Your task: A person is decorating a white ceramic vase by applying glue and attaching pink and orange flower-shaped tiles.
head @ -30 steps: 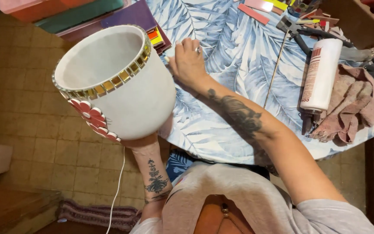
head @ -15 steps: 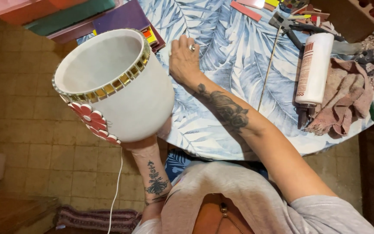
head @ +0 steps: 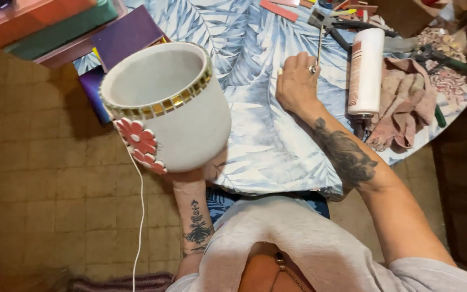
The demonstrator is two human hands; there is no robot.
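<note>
In the head view, the person looks down over a grey top at a round bench [head: 266,146] covered with a blue and white leaf-print cloth.

The left hand [head: 190,176] is under a large white pot [head: 174,108] and holds it up from below, off the left edge of the bench and above the tiled floor [head: 44,189]. The hand is mostly hidden by the pot, so how its fingers lie cannot be told; only the wrist and tattooed forearm show. The pot is tilted, its open mouth turned up and toward the camera. A band of small gold tiles [head: 163,105] runs round its rim, and red flower-shaped pieces [head: 139,141] sit on its side, low and to the left.

The right hand [head: 298,81] rests on the cloth, well apart from the pot, with its fingers curled loosely together and pressed down near a thin stick [head: 319,46] that lies on the cloth. A ring shows on one finger.

Just to the right of that hand lies a white tube of adhesive [head: 365,70], nozzle toward the person, beside a crumpled pinkish rag [head: 406,103]. Pliers [head: 336,24] lie further back. Coloured sheets [head: 125,35] lie at the far left of the bench. A white cord [head: 140,216] hangs down over the floor.
</note>
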